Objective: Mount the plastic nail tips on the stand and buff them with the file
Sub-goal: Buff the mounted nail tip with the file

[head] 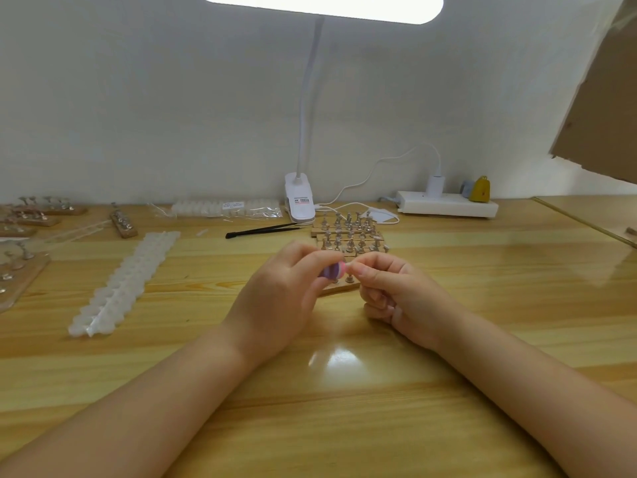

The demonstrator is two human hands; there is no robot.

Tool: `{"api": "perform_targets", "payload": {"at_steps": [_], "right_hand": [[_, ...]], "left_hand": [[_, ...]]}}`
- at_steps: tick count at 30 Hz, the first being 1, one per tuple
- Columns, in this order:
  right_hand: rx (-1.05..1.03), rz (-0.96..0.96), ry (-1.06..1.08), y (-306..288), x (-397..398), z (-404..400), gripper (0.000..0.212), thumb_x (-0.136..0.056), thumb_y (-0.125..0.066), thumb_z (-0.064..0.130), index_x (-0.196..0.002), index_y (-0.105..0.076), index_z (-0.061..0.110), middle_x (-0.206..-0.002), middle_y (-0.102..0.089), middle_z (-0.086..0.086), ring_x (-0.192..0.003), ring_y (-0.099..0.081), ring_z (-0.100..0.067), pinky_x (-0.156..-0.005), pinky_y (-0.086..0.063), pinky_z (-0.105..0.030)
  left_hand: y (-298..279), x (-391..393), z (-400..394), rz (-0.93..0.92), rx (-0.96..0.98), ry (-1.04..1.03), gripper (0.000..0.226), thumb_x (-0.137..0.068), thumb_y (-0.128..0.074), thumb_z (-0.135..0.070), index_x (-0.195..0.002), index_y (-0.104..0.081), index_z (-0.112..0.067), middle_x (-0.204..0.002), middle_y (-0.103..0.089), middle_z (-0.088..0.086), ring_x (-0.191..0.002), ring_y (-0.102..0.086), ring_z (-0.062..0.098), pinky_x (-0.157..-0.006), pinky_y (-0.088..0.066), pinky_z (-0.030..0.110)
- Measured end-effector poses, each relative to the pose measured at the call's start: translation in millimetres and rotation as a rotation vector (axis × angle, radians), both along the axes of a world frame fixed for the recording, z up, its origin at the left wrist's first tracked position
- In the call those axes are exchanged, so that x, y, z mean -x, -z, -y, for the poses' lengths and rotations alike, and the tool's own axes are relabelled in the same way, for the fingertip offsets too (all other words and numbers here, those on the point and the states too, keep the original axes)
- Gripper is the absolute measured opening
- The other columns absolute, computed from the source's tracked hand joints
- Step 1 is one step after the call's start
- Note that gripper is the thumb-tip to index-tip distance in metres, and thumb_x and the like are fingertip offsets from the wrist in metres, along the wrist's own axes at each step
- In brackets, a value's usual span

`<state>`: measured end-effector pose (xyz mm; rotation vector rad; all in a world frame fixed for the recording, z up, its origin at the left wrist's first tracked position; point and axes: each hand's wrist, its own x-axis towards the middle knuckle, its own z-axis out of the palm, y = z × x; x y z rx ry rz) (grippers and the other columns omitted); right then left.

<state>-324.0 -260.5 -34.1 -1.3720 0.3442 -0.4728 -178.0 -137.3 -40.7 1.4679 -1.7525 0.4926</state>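
Observation:
My left hand [286,294] grips a small purple and pink file block [333,271] at the middle of the table. My right hand [393,291] pinches a small pale nail tip [351,268] right against the file's pink end. Just behind and below my fingers lies a wooden stand [339,287] with metal pegs, partly hidden by both hands. Further back, several more wooden stands with metal pegs [348,232] sit in a cluster. A long strip of white plastic nail tips [127,281] lies diagonally at the left.
Black tweezers [262,230] lie behind my hands. A clip lamp [299,201] stands at the wall, with a bagged pack of nail tips [225,205] beside it. A white power strip [448,203] sits at the back right. More peg stands [20,263] line the left edge.

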Motion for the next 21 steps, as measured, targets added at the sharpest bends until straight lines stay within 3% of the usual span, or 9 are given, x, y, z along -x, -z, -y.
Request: {"api": "perform_targets", "payload": {"at_steps": [2,6,12,16,21], "right_hand": [[-0.002,-0.002,-0.003,-0.2,-0.1,0.7,0.007,-0.084,-0.062,0.016,-0.087,-0.061,0.009,-0.052,-0.044,0.006,-0.044,-0.035,-0.005,-0.041,-0.027,-0.017],[0.007,0.007,-0.016,0.7,0.2,1.3,0.014,-0.081,-0.063,0.019,-0.09,-0.06,0.009,-0.052,-0.044,0.008,-0.045,-0.034,-0.006,-0.041,-0.027,-0.016],[-0.019,0.015,-0.023,-0.3,1.3,3.1,0.005,-0.085,-0.059,0.015,-0.088,-0.06,0.011,-0.053,-0.046,0.008,-0.048,-0.034,-0.006,-0.044,-0.021,-0.019],[0.002,-0.003,-0.026,0.9,0.6,2.9,0.01,-0.083,-0.062,0.018,-0.09,-0.06,0.011,-0.054,-0.045,0.008,-0.048,-0.034,-0.006,-0.043,-0.024,-0.018],[-0.026,0.001,0.008,0.5,0.7,2.9,0.006,-0.082,-0.063,0.018,-0.083,-0.067,0.014,-0.053,-0.041,0.005,-0.048,-0.033,-0.007,-0.042,-0.022,-0.018]], "left_hand": [[0.3,-2.7,-0.6,-0.034,0.003,-0.045,0.033,-0.083,-0.069,0.002,-0.115,-0.067,-0.003,-0.1,-0.065,0.011,-0.087,-0.064,0.024,-0.074,-0.056,0.042],[-2.2,2.6,2.1,-0.023,0.043,0.074,0.039,-0.086,-0.062,0.006,-0.124,-0.059,0.0,-0.112,-0.064,0.014,-0.098,-0.064,0.022,-0.087,-0.053,0.029],[0.8,-2.6,-0.1,-0.06,-0.071,0.027,0.036,-0.09,-0.06,0.001,-0.126,-0.059,-0.005,-0.112,-0.066,0.011,-0.101,-0.064,0.023,-0.085,-0.055,0.041],[-3.4,1.4,2.6,-0.065,0.028,0.069,0.035,-0.09,-0.057,-0.008,-0.124,-0.058,-0.001,-0.108,-0.067,0.01,-0.096,-0.065,0.018,-0.086,-0.053,0.028],[2.6,-3.1,1.7,0.067,0.005,-0.11,0.029,-0.089,-0.064,-0.012,-0.116,-0.065,-0.002,-0.102,-0.069,0.012,-0.093,-0.065,0.031,-0.08,-0.055,0.045]]}}
